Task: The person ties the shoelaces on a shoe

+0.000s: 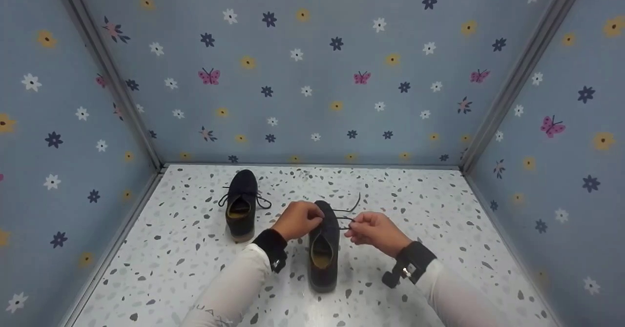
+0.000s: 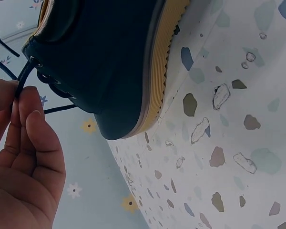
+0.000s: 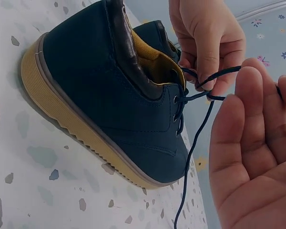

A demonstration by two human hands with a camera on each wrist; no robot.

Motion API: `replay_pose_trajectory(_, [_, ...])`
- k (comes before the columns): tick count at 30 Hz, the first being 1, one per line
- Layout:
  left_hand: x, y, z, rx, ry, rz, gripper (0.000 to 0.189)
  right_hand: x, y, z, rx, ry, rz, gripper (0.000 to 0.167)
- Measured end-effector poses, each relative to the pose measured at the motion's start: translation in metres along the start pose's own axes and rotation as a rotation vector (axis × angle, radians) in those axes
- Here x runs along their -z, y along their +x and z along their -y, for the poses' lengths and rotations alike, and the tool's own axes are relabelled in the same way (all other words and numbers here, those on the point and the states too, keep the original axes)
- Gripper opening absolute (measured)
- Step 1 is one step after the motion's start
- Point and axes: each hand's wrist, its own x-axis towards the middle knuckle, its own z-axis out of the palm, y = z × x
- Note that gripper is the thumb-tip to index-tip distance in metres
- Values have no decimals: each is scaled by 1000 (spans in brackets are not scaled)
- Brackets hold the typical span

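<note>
A dark blue shoe [image 1: 323, 279] with a yellow lining and a tan ridged sole stands upright, toe pointing away. My left hand [image 1: 299, 220] is at its lacing from the left and pinches the dark shoelace [image 2: 22, 82] between thumb and fingertips. On the other side my right hand [image 1: 377, 233] grips a stretch of the same lace, drawn out to the right of the shoe. In the right wrist view the lace crosses between both hands, and one loose end [image 3: 195, 138] hangs down past the toe.
A second dark shoe [image 1: 242, 185], its lace tied in a bow, stands to the left and farther back. The speckled white floor [image 1: 415, 288] is enclosed by blue flowered panels [image 1: 317, 73] at the back and both sides.
</note>
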Motion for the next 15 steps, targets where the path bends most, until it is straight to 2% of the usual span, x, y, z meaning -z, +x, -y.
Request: replay_pose_trajectory(15, [-2,1,-4,26,-22,-3,12,-22,1,-14,90,-75,0,13])
